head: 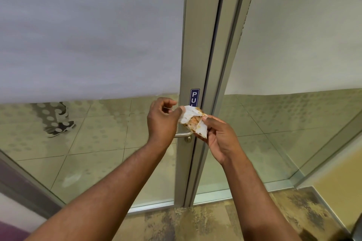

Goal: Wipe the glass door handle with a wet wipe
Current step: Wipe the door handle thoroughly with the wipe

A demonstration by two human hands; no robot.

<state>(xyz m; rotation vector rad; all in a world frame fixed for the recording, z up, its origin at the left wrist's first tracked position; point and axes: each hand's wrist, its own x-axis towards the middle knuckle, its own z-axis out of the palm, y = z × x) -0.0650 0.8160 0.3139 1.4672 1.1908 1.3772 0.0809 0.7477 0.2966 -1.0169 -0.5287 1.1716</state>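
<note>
Your left hand (161,121) and right hand (217,139) each held a grip closed on the wet wipe (193,119), pinched between fingertips and already brown-stained. The door handle (183,134) lay just below the grip, untouched, beneath the "PULL" sticker (195,97). Risk, as judged: wiping with the soiled face would likely smear dirt back onto the handle.

Both bare forearms reach forward and converge, the left hand (161,121) raised with its fingers curled and thumb pinched to fingertip on one corner of what it holds, the right hand (219,139) turned palm-inward, its thumb and fingers gripping the opposite side.
</note>
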